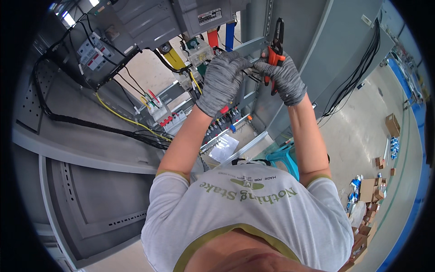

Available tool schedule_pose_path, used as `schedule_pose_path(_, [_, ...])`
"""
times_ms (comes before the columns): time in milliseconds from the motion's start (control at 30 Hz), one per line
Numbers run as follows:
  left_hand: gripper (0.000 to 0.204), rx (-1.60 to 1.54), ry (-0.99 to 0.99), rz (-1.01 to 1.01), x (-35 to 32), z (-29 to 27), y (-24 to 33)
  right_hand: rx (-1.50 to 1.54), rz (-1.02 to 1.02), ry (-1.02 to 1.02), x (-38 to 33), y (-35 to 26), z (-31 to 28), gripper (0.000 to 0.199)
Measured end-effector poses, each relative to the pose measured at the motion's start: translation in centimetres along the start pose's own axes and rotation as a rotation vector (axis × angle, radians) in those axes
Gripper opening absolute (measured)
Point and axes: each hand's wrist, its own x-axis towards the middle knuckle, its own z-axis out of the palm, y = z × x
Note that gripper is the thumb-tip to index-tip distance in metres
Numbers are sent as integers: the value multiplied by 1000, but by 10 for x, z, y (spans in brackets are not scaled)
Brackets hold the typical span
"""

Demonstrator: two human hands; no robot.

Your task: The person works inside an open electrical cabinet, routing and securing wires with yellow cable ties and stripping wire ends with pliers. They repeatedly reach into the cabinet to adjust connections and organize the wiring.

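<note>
Both of my hands wear grey knitted gloves and meet in front of an open electrical cabinet. My left hand (pixel 223 82) is closed, its fingertips pinching a thin black wire (pixel 252 76) beside the clear-covered terminal parts. Close by on the right, my right hand (pixel 287 80) grips wire strippers (pixel 275 55) with orange handles, their black jaws pointing up and away from me. The thumb and forefinger of that hand reach toward the same wire; whether they touch it is hard to make out. Yellow, red and blue busbars (pixel 230 36) stand just beyond my left hand.
A large grey breaker (pixel 149 22) fills the cabinet's upper left. Black cable bundles (pixel 104 127) and a yellow-green wire (pixel 118 119) run along the left. Lower down sit small breakers (pixel 168 119) and a terminal row (pixel 219 124). A teal stool (pixel 286 159) and cardboard boxes (pixel 368 190) stand on the floor.
</note>
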Motion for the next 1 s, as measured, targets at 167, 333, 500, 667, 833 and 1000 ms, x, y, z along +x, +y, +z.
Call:
schedule_pose_path(167, [10,-249,72,-236,3,5,8,-534,-270,182,-20,10,-3,38])
schedule_pose_path(333, [9,-223,132,-315,-3,16,5,-1004,-175,122,-38,-6,9,40])
schedule_pose_path(500, [9,-325,137,-314,-5,17,2,-1083,-133,135,-41,-13,12,41])
schedule_pose_path(667, [13,-391,57,-287,1,9,6,-559,-260,158,-27,5,-4,43])
schedule_pose_path(833, [13,-197,12,-199,5,2,7,-429,-409,-31,-2,-11,-3,44])
schedule_pose_path(1000, [16,-140,-48,-208,2,-1,8,-613,-412,-80,1,-17,-3,47])
